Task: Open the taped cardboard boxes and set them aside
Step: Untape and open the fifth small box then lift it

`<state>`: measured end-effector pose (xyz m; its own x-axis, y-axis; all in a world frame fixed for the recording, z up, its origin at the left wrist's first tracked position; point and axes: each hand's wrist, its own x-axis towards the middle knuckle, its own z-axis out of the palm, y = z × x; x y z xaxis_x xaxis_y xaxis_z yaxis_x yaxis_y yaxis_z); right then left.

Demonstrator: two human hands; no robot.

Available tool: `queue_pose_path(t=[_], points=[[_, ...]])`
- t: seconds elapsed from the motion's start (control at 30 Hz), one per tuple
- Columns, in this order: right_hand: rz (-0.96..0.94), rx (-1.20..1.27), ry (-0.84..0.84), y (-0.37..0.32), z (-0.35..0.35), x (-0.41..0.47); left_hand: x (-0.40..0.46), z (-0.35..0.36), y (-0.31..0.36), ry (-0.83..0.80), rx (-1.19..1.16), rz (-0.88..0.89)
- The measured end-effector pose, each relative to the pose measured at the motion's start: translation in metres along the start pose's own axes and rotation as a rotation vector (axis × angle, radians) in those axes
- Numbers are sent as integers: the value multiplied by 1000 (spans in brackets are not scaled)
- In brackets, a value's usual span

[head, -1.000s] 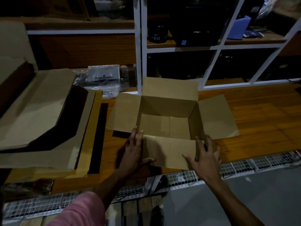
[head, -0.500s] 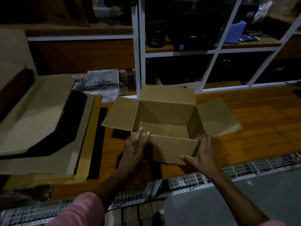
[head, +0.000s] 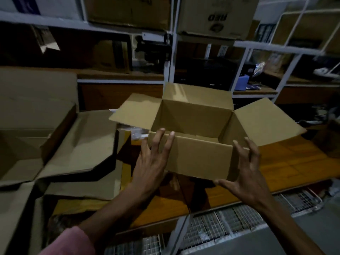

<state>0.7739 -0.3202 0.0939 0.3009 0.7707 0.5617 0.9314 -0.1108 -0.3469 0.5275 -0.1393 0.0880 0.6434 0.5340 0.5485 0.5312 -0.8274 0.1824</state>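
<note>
An open brown cardboard box with all its flaps folded outward and nothing visible inside is held up above the wooden table, between my two hands. My left hand presses flat against its left front corner, fingers straight and pointing up. My right hand grips the right front corner, fingers bent round the side wall and thumb under the bottom edge.
Several opened and flattened cardboard boxes are piled on the left of the table. A white shelving frame with boxes and dark items stands behind. Wire mesh runs below the table's front edge.
The box was resting on the table with my hands at its front flap. Now both hands clasp its front corners and it has risen off the table, toward me.
</note>
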Motion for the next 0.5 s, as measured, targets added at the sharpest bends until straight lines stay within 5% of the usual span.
queue_pose_path(t=[0.5], points=[[-290, -27, 84, -114, -44, 56, -14, -158, -30, 140, 68, -11]])
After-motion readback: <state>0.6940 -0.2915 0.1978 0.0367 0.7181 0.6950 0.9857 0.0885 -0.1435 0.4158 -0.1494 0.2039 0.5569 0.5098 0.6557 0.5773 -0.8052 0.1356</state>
